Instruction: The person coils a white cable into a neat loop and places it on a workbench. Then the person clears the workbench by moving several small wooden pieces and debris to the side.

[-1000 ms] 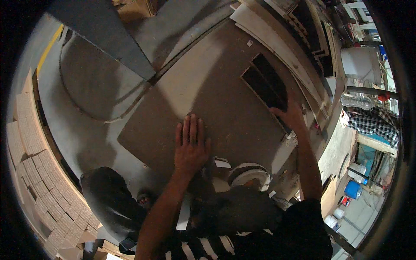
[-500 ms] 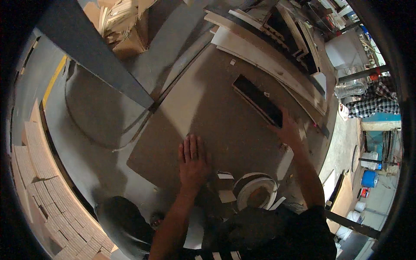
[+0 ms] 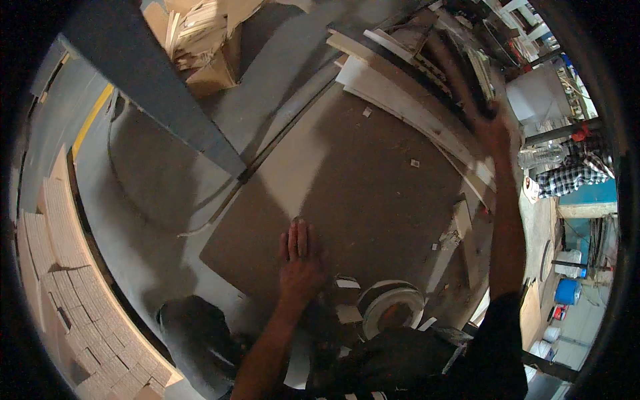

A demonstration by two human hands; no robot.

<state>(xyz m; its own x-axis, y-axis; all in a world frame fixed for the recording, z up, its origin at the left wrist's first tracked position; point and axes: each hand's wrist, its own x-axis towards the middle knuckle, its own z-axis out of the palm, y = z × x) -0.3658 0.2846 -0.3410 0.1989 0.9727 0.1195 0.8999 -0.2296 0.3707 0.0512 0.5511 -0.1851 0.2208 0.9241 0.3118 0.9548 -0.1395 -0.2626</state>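
My left hand (image 3: 300, 263) lies flat on a large brown board (image 3: 360, 193), fingers stretched out and holding nothing. At the right, my right hand (image 3: 492, 130) is raised over a stack of boards and strips (image 3: 413, 107). Its fingers are closed around the near end of a long dark block-shaped piece (image 3: 460, 73), which slants away to the far left and is blurred by motion. Small scraps (image 3: 415, 163) lie on the brown board. Nearer to me, a roll of pale banding (image 3: 393, 313) rests beside a few small offcuts (image 3: 348, 313).
A grey post (image 3: 160, 87) stands beyond the board's left edge. Behind it is a cardboard box (image 3: 207, 67) of wood strips. Stacked brown slats (image 3: 87, 307) fill the left side. A narrow strip (image 3: 463, 240) lies on the right, with buckets (image 3: 569, 291) further off.
My right hand has lifted the long dark piece off the brown board and carried it away to the far right, over the stack. My left hand stays flat on the board.
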